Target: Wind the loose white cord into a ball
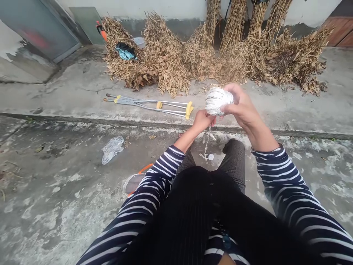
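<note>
My right hand (242, 106) is closed round a ball of white string (216, 100), held up in front of me. Just below and to the left, my left hand (203, 120) is pinched on the loose end of the string (206, 145), which hangs down towards the concrete ground between my knees. Both arms wear dark sleeves with white stripes. I am sitting, with my dark trousers in the lower middle of the view.
A pair of metal crutches with yellow grips (154, 104) lies on the raised concrete step. Bundles of dry brown plants (215, 55) lean against the far wall. A crumpled clear plastic bag (111, 148) lies at the left. An orange-rimmed object (134, 182) sits by my left knee.
</note>
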### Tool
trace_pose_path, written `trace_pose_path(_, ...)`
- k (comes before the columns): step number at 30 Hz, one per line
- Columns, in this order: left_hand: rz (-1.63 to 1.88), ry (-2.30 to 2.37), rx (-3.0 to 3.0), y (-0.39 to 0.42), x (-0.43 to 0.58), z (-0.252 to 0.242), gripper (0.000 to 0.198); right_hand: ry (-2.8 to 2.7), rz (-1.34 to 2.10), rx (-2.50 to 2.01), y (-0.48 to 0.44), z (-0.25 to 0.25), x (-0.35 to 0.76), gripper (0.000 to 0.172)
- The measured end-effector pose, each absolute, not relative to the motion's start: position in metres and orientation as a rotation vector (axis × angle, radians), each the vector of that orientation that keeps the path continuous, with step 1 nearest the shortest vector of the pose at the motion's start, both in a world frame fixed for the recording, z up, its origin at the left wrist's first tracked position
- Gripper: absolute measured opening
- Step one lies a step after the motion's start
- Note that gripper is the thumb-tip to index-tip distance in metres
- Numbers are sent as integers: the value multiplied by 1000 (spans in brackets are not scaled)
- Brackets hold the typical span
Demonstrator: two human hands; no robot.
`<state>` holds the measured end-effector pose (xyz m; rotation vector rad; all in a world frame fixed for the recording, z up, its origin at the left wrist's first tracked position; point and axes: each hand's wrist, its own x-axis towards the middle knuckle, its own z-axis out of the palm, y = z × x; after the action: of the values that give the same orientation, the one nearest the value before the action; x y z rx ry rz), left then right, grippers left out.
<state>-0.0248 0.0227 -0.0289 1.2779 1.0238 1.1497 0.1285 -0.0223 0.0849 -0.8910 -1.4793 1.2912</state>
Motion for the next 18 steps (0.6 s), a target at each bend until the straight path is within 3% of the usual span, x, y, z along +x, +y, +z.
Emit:
trace_pose_path(10, 1155, 1122, 1179, 22, -29, -40, 4, -1565, 1173, -895, -33, 83, 122, 58)
trace_pose_path(18, 1020, 901, 1319, 6, -20, -38, 24, -1545, 1018, -988, -14, 77, 135, 56)
